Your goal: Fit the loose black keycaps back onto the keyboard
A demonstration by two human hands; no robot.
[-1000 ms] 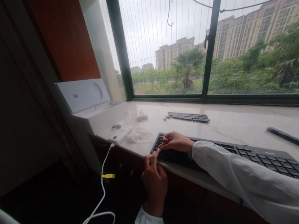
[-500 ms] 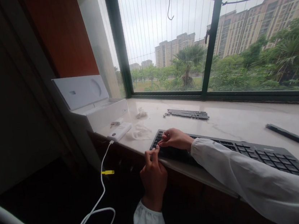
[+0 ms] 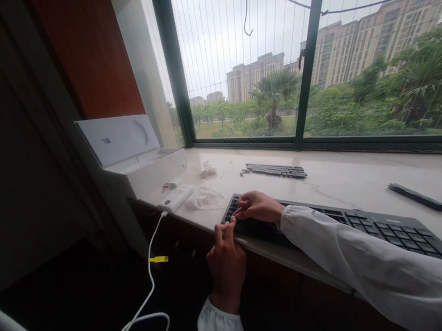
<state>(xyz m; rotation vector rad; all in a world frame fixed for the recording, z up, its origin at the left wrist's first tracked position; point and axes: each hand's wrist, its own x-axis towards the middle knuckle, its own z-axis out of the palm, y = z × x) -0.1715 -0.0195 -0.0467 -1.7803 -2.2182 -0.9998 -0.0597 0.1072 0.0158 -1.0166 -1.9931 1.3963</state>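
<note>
Head view: a white box (image 3: 153, 175) stands open-lidded, its contents unclear; a marble-patterned windowsill (image 3: 352, 187) runs beneath a window (image 3: 237, 34); along its front edge lies a black keyboard (image 3: 400, 228), long axis slanting rightward and nearer; the right hand (image 3: 261, 206) bends over the left-end keys (image 3: 234, 205), left hand's (image 3: 227, 264) fingertips beside it; whether either grips anything, I cannot tell.

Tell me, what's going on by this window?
A person's right hand bends its fingers over keys at the left end of a dark keyboard, which lies on a pale counter. The left hand is close beside it; whether either holds something small, I can't tell. What look like loose keys lie in rows beyond the keyboard, and an open white box stands farther left.
</note>
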